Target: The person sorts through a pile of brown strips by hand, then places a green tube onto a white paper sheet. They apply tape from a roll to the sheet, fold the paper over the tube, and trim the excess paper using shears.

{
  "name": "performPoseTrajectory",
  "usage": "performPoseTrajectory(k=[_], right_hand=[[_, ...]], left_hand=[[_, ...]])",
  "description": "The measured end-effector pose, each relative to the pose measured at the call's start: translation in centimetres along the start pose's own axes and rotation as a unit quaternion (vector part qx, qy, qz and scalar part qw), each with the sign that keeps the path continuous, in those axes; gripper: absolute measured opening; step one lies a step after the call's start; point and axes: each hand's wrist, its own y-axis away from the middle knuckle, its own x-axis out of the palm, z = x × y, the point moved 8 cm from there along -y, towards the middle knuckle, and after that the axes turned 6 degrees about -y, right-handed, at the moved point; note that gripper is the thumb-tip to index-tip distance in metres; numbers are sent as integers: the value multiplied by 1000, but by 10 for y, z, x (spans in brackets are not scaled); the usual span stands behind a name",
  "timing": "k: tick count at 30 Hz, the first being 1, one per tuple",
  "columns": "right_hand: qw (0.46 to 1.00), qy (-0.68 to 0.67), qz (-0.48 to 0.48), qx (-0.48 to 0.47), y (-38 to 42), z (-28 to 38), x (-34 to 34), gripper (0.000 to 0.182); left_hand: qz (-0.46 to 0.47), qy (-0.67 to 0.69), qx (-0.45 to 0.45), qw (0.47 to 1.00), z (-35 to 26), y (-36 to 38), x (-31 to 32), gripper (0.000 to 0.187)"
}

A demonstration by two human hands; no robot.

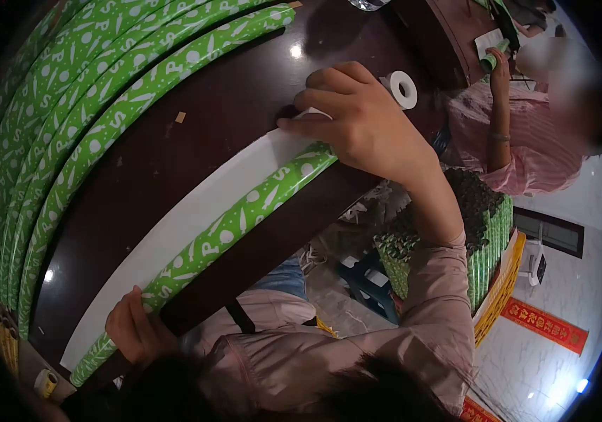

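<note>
A long sheet of green wrapping paper, printed with white letters and shapes, lies partly rolled along the table's edge. Its white underside shows as a strip beside the rolled part. My left hand is closed around the roll towards its lower-left end. At the other end, my right hand has its fingers bent and closed on the paper's edge; the fingertips are partly hidden. A white ring-shaped roll, like tape, is just beyond my right hand.
Several finished-looking green rolls lie side by side on the dark table. A small brown scrap rests there. To the right, a stack of green rolls stands near a blue stool. Another person in pink holds a green roll.
</note>
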Motion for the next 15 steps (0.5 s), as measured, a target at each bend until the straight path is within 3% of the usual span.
performPoseTrajectory(k=[3, 6, 8, 11, 15], right_hand=[[1000, -3, -11, 10, 0, 1, -3, 36], [994, -67, 4, 88, 7, -12, 6, 38], [949, -250, -45, 185, 12, -26, 10, 34], [927, -251, -118, 252, 8, -33, 5, 30], [947, -265, -70, 168, -6, -11, 13, 27]], left_hand=[[-25, -14, -32, 999, -3, -3, -4, 35], [-15, -3, -36, 999, 1, -1, -5, 34], [2, 4, -32, 999, 1, 0, -3, 35], [15, 5, -43, 999, 0, -2, -5, 35], [27, -1, -39, 999, -2, -7, -6, 34]])
